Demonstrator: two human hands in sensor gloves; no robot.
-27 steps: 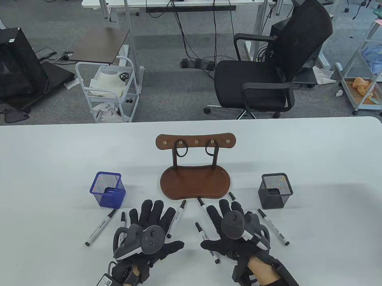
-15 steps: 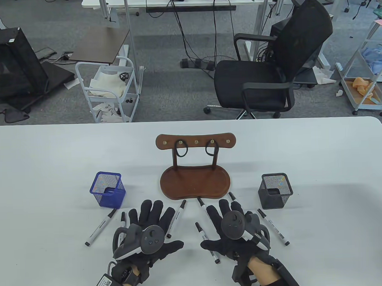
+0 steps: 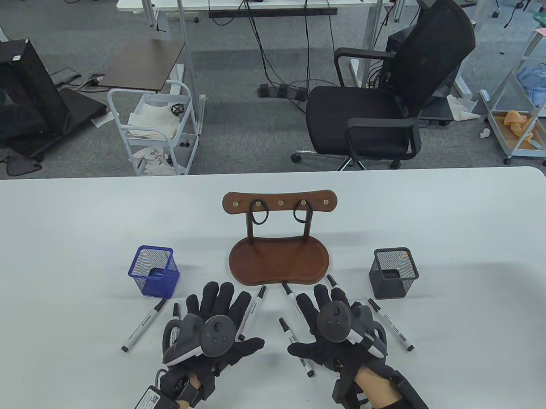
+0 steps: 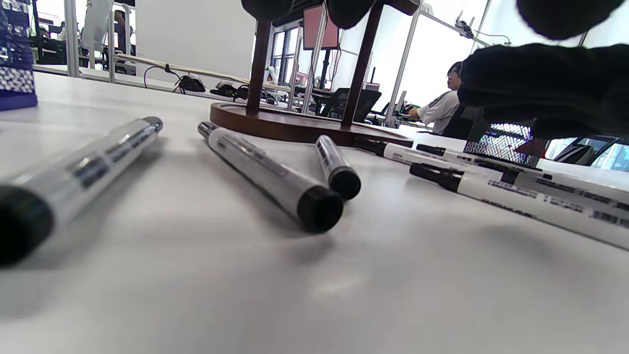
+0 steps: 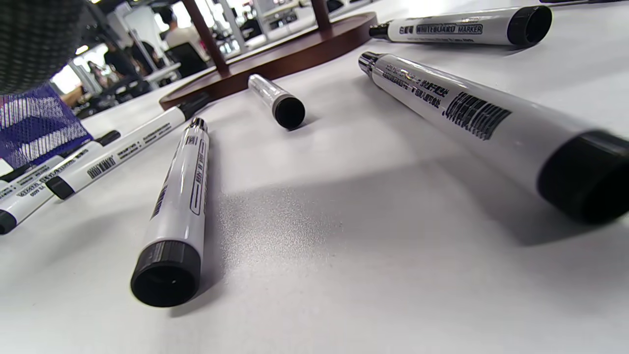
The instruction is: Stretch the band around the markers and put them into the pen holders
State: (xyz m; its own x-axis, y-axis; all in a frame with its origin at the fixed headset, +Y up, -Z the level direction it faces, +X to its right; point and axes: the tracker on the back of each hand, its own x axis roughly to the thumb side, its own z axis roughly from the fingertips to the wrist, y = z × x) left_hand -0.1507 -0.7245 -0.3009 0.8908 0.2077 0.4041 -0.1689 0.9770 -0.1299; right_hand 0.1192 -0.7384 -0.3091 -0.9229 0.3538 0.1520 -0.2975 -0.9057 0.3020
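the left hand [image 3: 214, 325] has lifted slightly, fingers spread flat over markers [image 3: 251, 312] on the bench [image 3: 56, 265]; the right hand [image 3: 335, 332] rests flat, unchanged. bands [image 3: 259, 212] hang beyond the fingertips, untouched.

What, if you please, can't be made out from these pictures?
- Markers under the left hand and right hand, table view: the gloves and trackers cover them, so the count is unsure.
- Insides of the blue holder and black holder: the mesh walls hide them.
- Whether palms touch the table.

Seven markers [image 3: 143, 325]; two pen holders [image 3: 153, 271]; two bands [image 3: 259, 212]; one rack [image 3: 278, 258].
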